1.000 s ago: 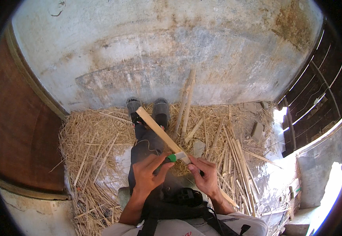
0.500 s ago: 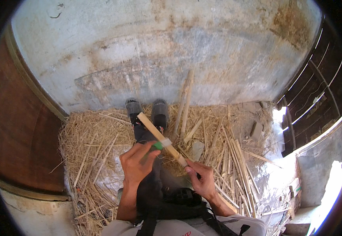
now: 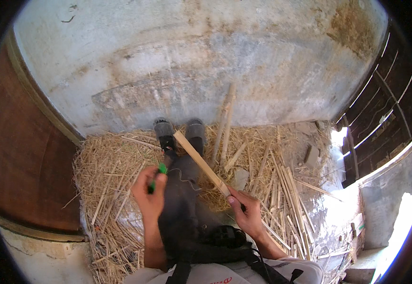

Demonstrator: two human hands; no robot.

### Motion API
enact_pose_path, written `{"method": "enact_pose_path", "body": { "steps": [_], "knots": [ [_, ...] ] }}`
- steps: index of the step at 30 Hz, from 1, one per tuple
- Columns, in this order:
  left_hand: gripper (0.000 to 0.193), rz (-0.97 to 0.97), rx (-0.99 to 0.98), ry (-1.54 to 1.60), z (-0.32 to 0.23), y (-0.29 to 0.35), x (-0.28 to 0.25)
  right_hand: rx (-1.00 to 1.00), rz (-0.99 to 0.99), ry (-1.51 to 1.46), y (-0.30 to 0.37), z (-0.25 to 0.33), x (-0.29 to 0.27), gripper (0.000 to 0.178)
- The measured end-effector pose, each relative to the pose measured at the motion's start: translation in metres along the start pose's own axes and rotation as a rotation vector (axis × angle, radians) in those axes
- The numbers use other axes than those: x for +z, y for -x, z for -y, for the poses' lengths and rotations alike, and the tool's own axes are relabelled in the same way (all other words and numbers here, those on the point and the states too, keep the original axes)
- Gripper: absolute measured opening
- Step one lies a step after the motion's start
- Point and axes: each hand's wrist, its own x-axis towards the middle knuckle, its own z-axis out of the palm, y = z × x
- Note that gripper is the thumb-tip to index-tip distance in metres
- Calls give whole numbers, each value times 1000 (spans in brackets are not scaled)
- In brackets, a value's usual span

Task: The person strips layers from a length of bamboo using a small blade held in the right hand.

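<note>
In my right hand [image 3: 246,212] is the lower end of a flat, pale bamboo strip [image 3: 200,162], pinched between thumb and fingers. The strip slants up and left, in front of my legs. A small dark spot shows beside my right palm; I cannot tell what it is. My left hand [image 3: 150,191] is closed round a small green-and-black tool [image 3: 162,168], apart from the strip on its left. Its working end is blurred. A thin pale curl [image 3: 185,178] shows between the tool and the strip, against my dark trousers.
Straw and shavings [image 3: 106,161] cover the floor around my shoes [image 3: 195,128]. Long split strips [image 3: 287,189] lie in a heap to the right. Two poles [image 3: 224,123] lean on the stained wall [image 3: 168,66]. A brick-like block [image 3: 311,155] lies at right, and a brown panel [image 3: 31,142] stands at left.
My left hand has moved left and down with the green-and-black tool, away from the strip. The strip has shifted slightly right in my right hand's grip.
</note>
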Motion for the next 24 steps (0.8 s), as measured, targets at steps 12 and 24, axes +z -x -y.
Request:
{"method": "enact_pose_path", "body": {
  "steps": [12,24],
  "knots": [
    [34,374,165,-8,-43,25,20,-18,51,-35,-10,11,0,35],
    [30,345,174,-124,-42,28,28,-58,-9,-21,-7,0,9,32]
  ]
}}
